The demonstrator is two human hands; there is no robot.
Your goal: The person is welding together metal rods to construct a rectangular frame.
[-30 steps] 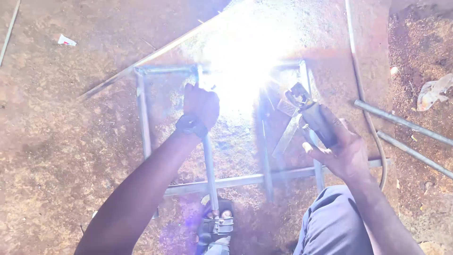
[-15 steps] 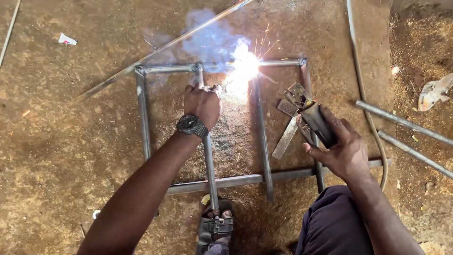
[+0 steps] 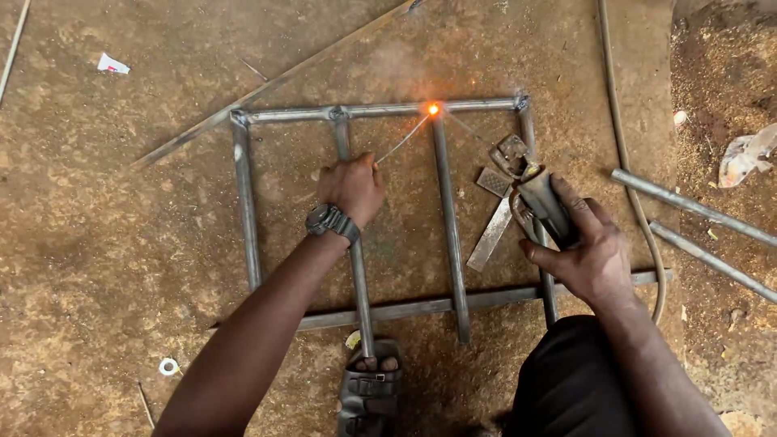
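Head view, speaker one: the left hand (image 3: pixel 353 188) is pinching a thin welding rod (image 3: pixel 402 141), its far tip glowing orange at a joint on the metal frame (image 3: pixel 245 202). Are you seeing that too?

Speaker two: Yes. The rod is running from the fingers up to the top bar, where the third upright is meeting it. The frame is lying flat on the dirt floor (image 3: pixel 105 243), and a sandalled foot (image 3: pixel 370 388) is pressing on the end of one upright.

One: And the right hand (image 3: pixel 584 251)?

Two: It is closing round the grip of an electrode holder (image 3: pixel 541 202), with the cable (image 3: pixel 627 162) trailing away beside it. A flat metal strip (image 3: pixel 490 235) is lying just beside the holder.

One: How is the rod looking to handle?

Two: Light and springy, I am judging, and hot at the tip, so gripping it at the cool near end seems sensible. The frame is looking stiff and heavy; taking it by a cold outer bar seems safest.

One: Loose pipes (image 3: pixel 688 210) are lying to the right, well apart.
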